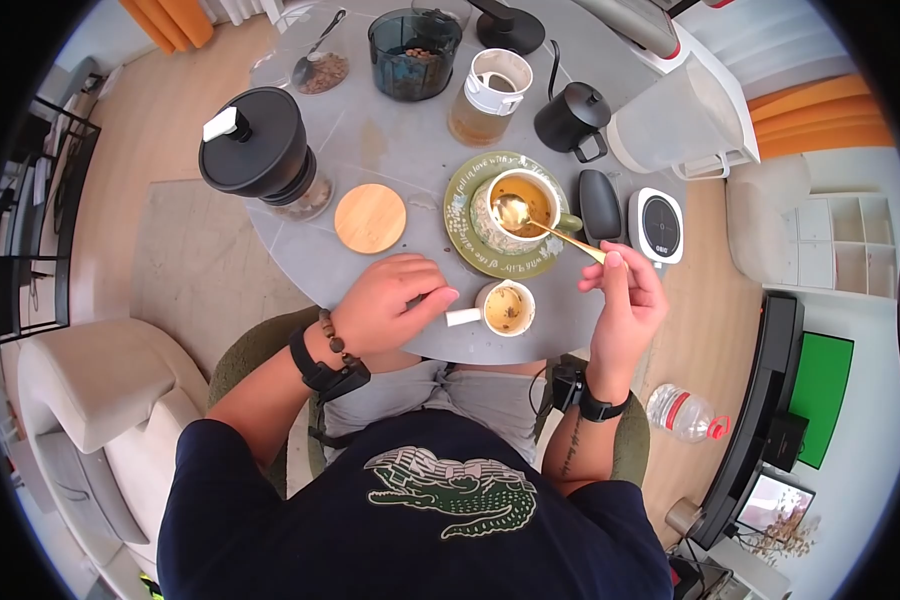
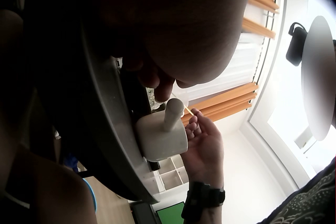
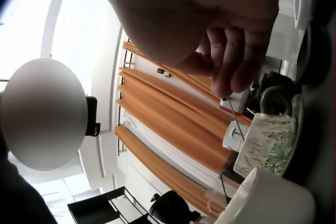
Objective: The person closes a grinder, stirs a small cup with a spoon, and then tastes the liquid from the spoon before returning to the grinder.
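My right hand (image 1: pixel 625 300) pinches the end of a golden spoon (image 1: pixel 570 239) between thumb and fingers. The spoon's bowl dips into amber liquid with dark bits, inside a floral cup (image 1: pixel 486 222) with a green handle. That cup stands on a green saucer (image 1: pixel 458 232) with white lettering. Close to the table's near edge, my left hand (image 1: pixel 385 300) rests with loosely bent fingers and holds nothing. Its fingertips are right by the handle of a small white pouring cup (image 1: pixel 507 302), which has wet brown residue inside. In the left wrist view this cup (image 2: pixel 157 137) stands below the fingers.
A round wooden lid (image 1: pixel 370 218) and a black-topped grinder (image 1: pixel 260 145) are at left. Behind the saucer stand a glass server (image 1: pixel 478 112), a dark canister (image 1: pixel 415 60) and a black kettle (image 1: pixel 573 118). A white scale (image 1: pixel 656 226) and a clear pitcher (image 1: pixel 675 120) are at right.
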Demonstrator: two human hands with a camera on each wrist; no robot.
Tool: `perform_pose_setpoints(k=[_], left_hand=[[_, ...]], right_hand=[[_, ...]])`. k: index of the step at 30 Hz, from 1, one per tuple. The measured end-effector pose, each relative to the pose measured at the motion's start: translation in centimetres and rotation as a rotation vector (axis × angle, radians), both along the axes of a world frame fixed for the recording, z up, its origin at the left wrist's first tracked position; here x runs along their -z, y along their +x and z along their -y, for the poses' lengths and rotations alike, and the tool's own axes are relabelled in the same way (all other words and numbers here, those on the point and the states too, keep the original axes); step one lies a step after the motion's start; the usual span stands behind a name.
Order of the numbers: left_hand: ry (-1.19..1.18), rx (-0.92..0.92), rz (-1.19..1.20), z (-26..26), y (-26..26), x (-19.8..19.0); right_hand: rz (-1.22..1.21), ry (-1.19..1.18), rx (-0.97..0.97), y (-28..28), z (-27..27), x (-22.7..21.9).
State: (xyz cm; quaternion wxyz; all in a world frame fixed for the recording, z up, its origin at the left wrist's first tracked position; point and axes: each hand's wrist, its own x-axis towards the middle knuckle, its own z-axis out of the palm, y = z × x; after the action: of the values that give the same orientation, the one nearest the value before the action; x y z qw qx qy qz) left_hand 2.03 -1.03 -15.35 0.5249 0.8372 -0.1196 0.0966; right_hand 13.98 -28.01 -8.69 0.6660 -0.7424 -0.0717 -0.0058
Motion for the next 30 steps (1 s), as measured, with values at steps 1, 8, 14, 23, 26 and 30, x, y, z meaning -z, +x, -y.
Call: perform_pose_setpoints(k=[1, 8, 14, 23, 26, 30], left_hand=[[-0.001, -0.002, -0.001, 0.0, 0.0, 0.0], [-0.001, -0.005, 0.008, 0.1, 0.0, 0.0], [-0.003, -0.003, 0.0, 0.1, 0.0, 0.1], [0.012, -0.002, -0.014, 0.0, -0.1, 0.2], [0.011, 0.002, -0.007, 0.1, 0.0, 0.2], [0.015, 0.002, -0.012, 0.0, 0.0, 0.1]], right_hand=[[0.015, -0.012, -0.011, -0.2, 0.0, -0.1], [0.079, -0.016, -0.056, -0.9, 0.2, -0.2], [0.064, -0.003, -0.03, -0.8, 0.4, 0.0], [0.031, 0.038, -0.014, -0.4, 0.8, 0.7], [0.049, 0.027, -0.009, -0.4, 0.8, 0.4], [0.073, 0.025, -0.007, -0.6, 0.7, 0.3]])
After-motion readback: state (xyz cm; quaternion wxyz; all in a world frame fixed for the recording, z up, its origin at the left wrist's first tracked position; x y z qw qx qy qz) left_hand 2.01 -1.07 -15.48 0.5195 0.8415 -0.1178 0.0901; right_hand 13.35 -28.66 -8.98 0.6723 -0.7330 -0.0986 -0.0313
